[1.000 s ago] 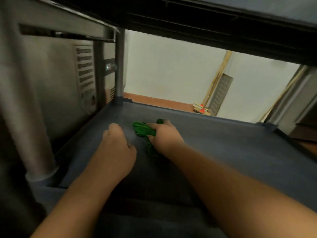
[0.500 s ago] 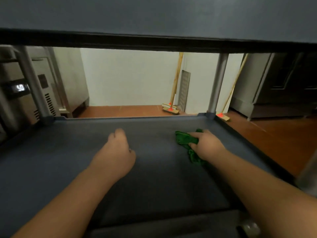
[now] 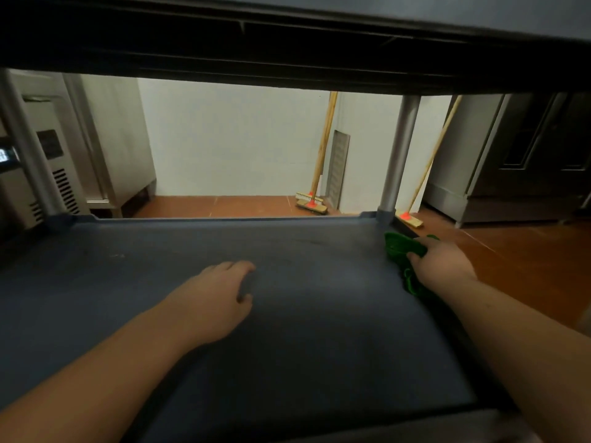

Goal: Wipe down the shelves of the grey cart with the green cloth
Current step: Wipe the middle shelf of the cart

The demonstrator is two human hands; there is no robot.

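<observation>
We look in under the upper shelf [image 3: 287,43] of the grey cart [image 3: 319,330], onto its lower shelf surface. The right hand [image 3: 443,266] sits at the far right corner of this shelf, just in front of the right rear post [image 3: 399,155]. Its fingers curl round the green cloth [image 3: 399,249] and bunch it; part of the cloth trails back under the wrist along the shelf's right rim. The cloth touches the shelf surface beside the raised edge.

The left hand [image 3: 217,298] rests palm down near the middle of the shelf, well apart from the cloth. Its fingers lie relaxed and slightly bent, holding nothing; the fingertips appear to touch the surface, though shadow makes contact hard to confirm.

We note faint pale marks on the shelf toward its far left side.

Beyond the cart: a white wall [image 3: 230,139], reddish floor tiles [image 3: 527,251], 2 wooden-handled brooms [image 3: 319,155] leaning at the wall, one each side of the right post. A steel appliance [image 3: 48,161] with vent slots stands at left, a dark steel cabinet [image 3: 527,155] at right
</observation>
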